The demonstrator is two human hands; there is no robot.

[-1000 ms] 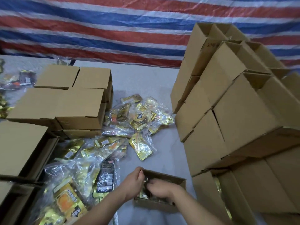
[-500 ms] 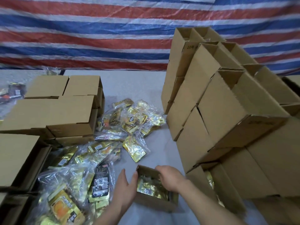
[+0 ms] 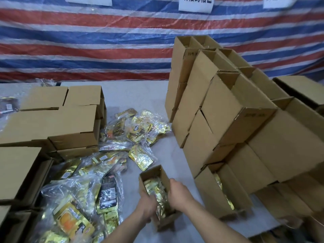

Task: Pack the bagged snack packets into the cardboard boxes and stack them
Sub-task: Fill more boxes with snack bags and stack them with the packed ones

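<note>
Striped red/white/blue tarp (image 3: pixel 87 50) as backdrop, paper signs taped along the top, text too blurred to read. Grey-white table (image 3: pixel 136 95) below it.

From my remote seat: small open box (image 3: pixel 154 174) sits near the front edge, tilted w/ its open top toward the camera, gold snack packets (image 3: pixel 157 192) already inside. Left hand (image 3: pixel 146 206) is against the box's left wall, fingers curled round the near rim, so it's holding the box. Right hand (image 3: pixel 178 192) rests on the right wall, fingers bent over the edge into the opening. Can't tell if they pinch a packet or just press the contents down. I judge the two-sided hold is there to steady the box while the fill is tamped.

Loose bagged packets (image 3: pixel 133 130) lie heaped mid-table and trail to front left (image 3: pixel 73 223), w/in easy reach, prob. the feed pile. Closed boxes (image 3: pixel 57 118) stacked at left. Tall stack of boxes (image 3: pixel 233 109) at right, lying on their sides w/ open ends up and leaning back; the bottom near one (image 3: pixel 222 192) shows gold packets inside, so that looks like the filled stack, close enough that this box could go straight onto it.

Est. stage: box nearly full, stacking not yet done.
</note>
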